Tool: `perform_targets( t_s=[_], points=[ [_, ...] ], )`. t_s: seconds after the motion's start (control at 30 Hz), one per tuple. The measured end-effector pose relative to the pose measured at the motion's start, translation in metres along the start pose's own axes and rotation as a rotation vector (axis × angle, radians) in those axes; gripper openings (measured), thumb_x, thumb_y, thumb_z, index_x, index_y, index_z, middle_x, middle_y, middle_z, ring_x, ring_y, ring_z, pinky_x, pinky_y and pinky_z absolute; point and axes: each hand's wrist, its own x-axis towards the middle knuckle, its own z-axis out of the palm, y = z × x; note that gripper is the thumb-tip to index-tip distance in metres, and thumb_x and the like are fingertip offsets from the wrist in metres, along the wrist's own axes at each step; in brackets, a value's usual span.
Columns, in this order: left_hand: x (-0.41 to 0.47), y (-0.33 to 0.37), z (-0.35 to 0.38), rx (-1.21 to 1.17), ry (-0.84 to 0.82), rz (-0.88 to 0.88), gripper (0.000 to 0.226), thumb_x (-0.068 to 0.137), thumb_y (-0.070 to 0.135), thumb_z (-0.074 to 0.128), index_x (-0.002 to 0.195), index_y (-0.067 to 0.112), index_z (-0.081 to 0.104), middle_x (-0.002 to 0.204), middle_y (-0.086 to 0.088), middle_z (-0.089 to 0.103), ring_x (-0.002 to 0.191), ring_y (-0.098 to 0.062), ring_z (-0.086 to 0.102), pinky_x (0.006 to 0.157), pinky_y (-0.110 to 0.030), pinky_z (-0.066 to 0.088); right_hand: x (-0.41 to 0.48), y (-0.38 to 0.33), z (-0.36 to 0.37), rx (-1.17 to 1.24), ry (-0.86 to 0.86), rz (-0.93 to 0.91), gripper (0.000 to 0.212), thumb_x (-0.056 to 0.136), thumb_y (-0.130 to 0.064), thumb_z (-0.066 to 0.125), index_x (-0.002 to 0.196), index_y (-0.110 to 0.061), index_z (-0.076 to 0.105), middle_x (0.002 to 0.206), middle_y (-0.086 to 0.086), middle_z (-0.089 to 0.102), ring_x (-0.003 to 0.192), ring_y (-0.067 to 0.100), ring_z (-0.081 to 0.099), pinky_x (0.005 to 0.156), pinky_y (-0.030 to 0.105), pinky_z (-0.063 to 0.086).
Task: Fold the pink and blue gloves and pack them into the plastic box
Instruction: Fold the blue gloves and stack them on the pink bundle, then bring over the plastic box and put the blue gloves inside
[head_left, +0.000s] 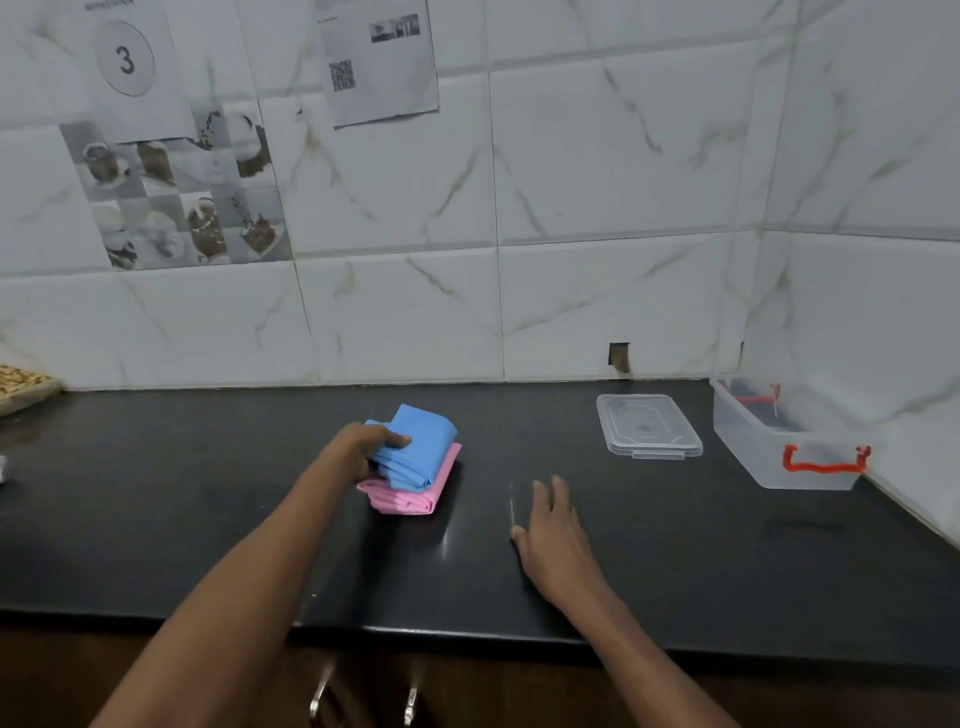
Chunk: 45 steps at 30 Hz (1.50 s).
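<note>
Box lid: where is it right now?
In the head view the clear lid lies flat on the black counter, right of centre, off the plastic box that stands just to its right in the corner.

I'm looking at a home kitchen: a black stone counter (675, 561) under both hands, marble-look wall tiles (597, 156) beyond them, a decorative tile of cups and desserts (176, 192) up past the left hand (358, 449), cabinet handles (363, 696) below the wrists.
</note>
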Motion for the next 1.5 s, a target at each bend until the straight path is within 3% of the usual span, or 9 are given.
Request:
perform_targets(
  t_s=[0.13, 0.23, 0.33, 0.47, 0.63, 0.97, 1.17, 1.3, 1.5],
  points=[
    [0.002, -0.004, 0.021, 0.455, 0.352, 0.135, 0.063, 0.078, 0.019, 0.075, 0.131, 0.002, 0.046, 0.127, -0.025, 0.053, 0.112, -0.037, 0.058, 0.085, -0.041, 0.053, -0.001, -0.001, -0.001, -0.016, 0.011, -0.005, 0.061, 0.099, -0.028, 0.049, 0.148, -0.006, 0.02, 0.16, 0.02, -0.002, 0.145, 0.035, 0.02, 0.113, 0.039, 0.03],
    [-0.005, 0.003, 0.034, 1.065, 0.581, 0.242, 0.079, 0.081, 0.025, 0.061, 0.15, 0.029, 0.022, 0.152, -0.017, 0.021, 0.135, -0.04, 0.028, 0.104, -0.056, 0.031, -0.002, -0.001, -0.002, -0.032, 0.01, -0.015, 0.058, 0.099, -0.027, 0.048, 0.147, -0.006, 0.024, 0.16, 0.02, -0.002, 0.144, 0.035, 0.021, 0.112, 0.039, 0.031],
    [0.003, 0.006, 0.037, 1.377, 0.343, 0.601, 0.071, 0.086, 0.009, 0.047, 0.148, 0.039, 0.033, 0.159, -0.002, 0.023, 0.147, -0.028, 0.014, 0.114, -0.065, 0.012, -0.003, -0.001, -0.003, -0.048, 0.004, -0.029, 0.052, 0.099, -0.028, 0.047, 0.143, -0.005, 0.029, 0.159, 0.021, -0.001, 0.142, 0.035, 0.024, 0.111, 0.038, 0.033],
    [0.019, -0.016, 0.022, 1.176, 0.026, 0.754, 0.052, 0.098, 0.009, 0.033, 0.145, 0.029, 0.041, 0.156, 0.0, 0.035, 0.146, -0.016, 0.025, 0.121, -0.042, 0.015, -0.003, -0.002, -0.001, -0.069, -0.01, -0.046, 0.043, 0.1, -0.029, 0.043, 0.137, -0.006, 0.039, 0.16, 0.019, -0.001, 0.142, 0.033, 0.025, 0.11, 0.039, 0.035],
    [0.043, -0.044, 0.024, 1.278, 0.153, 0.674, 0.067, 0.091, 0.072, 0.03, 0.151, 0.049, 0.012, 0.164, 0.013, 0.007, 0.152, -0.021, -0.003, 0.116, -0.061, 0.008, -0.001, -0.002, 0.001, -0.138, -0.017, -0.07, 0.039, 0.101, -0.03, 0.039, 0.131, -0.006, 0.045, 0.16, 0.019, 0.006, 0.138, 0.033, 0.028, 0.109, 0.04, 0.034],
    [0.027, -0.019, 0.026, 1.449, 0.062, 0.524, 0.083, 0.078, 0.087, 0.007, 0.152, 0.049, 0.002, 0.165, 0.011, -0.002, 0.152, -0.022, -0.007, 0.112, -0.068, -0.003, 0.009, 0.02, -0.033, 0.105, 0.013, -0.041, 0.036, 0.094, -0.023, 0.057, 0.124, -0.004, 0.052, 0.136, 0.011, 0.042, 0.125, 0.024, 0.047, 0.105, 0.026, 0.032],
    [0.014, -0.007, 0.042, 1.454, 0.2, 0.694, 0.07, 0.094, 0.07, 0.018, 0.154, 0.036, 0.019, 0.165, 0.003, 0.009, 0.153, -0.017, 0.003, 0.116, -0.061, -0.002, 0.047, 0.112, -0.137, -0.404, 0.485, 0.222, 0.039, 0.09, -0.023, 0.058, 0.123, -0.003, 0.056, 0.125, 0.016, 0.058, 0.117, 0.03, 0.053, 0.102, 0.04, 0.044],
    [0.005, -0.017, 0.078, 1.241, 0.262, 0.909, 0.057, 0.1, 0.053, 0.034, 0.149, 0.023, 0.038, 0.162, -0.004, 0.023, 0.152, -0.017, 0.01, 0.121, -0.049, 0.0, 0.066, 0.166, -0.185, -0.494, 0.352, 0.346, 0.043, 0.092, -0.04, 0.055, 0.119, -0.007, 0.058, 0.12, 0.013, 0.063, 0.109, 0.028, 0.058, 0.1, 0.04, 0.039],
    [-0.025, -0.037, 0.163, 0.993, -0.004, 1.094, 0.045, 0.099, 0.044, 0.045, 0.132, 0.016, 0.06, 0.139, -0.001, 0.055, 0.136, -0.016, 0.043, 0.119, -0.035, 0.02, 0.07, 0.193, -0.18, -0.569, 0.289, 0.302, 0.015, 0.095, -0.028, 0.055, 0.097, -0.019, 0.066, 0.095, 0.002, 0.071, 0.09, 0.018, 0.064, 0.104, 0.038, 0.034]
  ],
)
